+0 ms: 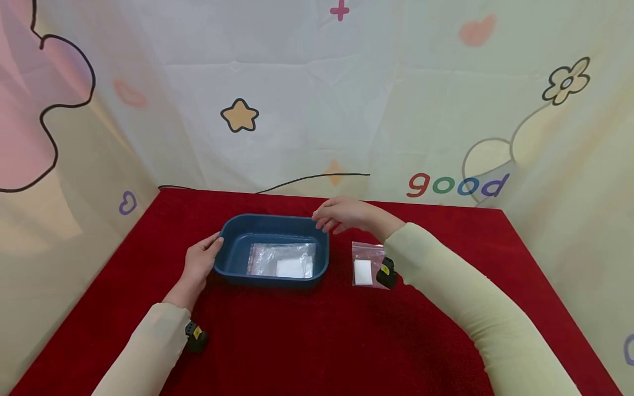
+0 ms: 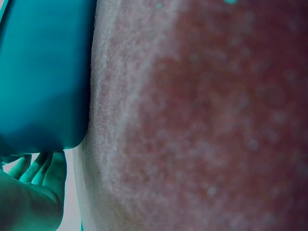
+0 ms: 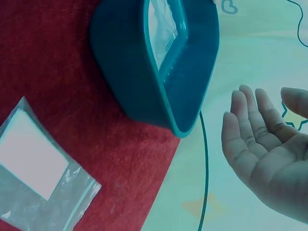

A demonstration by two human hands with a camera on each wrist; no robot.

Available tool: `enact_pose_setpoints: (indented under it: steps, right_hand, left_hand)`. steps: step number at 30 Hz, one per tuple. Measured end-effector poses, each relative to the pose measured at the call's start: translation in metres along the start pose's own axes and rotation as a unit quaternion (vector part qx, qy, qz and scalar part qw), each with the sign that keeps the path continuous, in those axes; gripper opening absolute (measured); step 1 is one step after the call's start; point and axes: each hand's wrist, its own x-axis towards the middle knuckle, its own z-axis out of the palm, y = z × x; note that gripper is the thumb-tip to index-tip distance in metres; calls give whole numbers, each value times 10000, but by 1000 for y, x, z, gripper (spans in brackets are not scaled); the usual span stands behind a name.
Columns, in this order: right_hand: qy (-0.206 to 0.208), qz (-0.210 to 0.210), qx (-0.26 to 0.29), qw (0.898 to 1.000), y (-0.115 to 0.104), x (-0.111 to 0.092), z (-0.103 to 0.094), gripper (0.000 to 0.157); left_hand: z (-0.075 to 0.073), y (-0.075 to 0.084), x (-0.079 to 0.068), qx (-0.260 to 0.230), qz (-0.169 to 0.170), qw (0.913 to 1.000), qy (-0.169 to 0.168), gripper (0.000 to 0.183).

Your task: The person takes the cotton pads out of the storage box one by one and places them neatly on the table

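Note:
A blue plastic basin (image 1: pixel 274 281) stands on the red cloth, with clear zip bags (image 1: pixel 282 259) lying inside; a white piece shows through the plastic. My left hand (image 1: pixel 199 265) holds the basin's left end, thumb at the rim and fingers against the outer wall; the left wrist view shows those fingers (image 2: pixel 48 168) beside the basin. Over the basin's back right corner hovers my right hand (image 1: pixel 346 214), fingers loosely bent and nothing in them. In the right wrist view this hand (image 3: pixel 269 149) is apart from the basin. Another zip bag (image 1: pixel 363 272) with a white square lies right of the basin.
A red cloth (image 1: pixel 297 341) covers the table. Behind it hangs a pale printed curtain (image 1: pixel 307 121), which also runs along both sides. Each wrist carries a small black camera; the right one (image 1: pixel 386 273) partly covers the bag on the cloth.

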Motion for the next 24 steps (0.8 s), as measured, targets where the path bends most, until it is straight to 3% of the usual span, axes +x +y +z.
enact_pose_setpoints:
  steps: [10, 24]
  right_hand:
    - [-509, 266, 133, 9983, -8, 24, 7, 48]
    - [-386, 641, 89, 9972, -17, 50, 20, 48]
  left_hand:
    - [2, 0, 0, 13, 12, 10000, 26, 52]
    - [0, 0, 0, 35, -19, 10000, 13, 53]
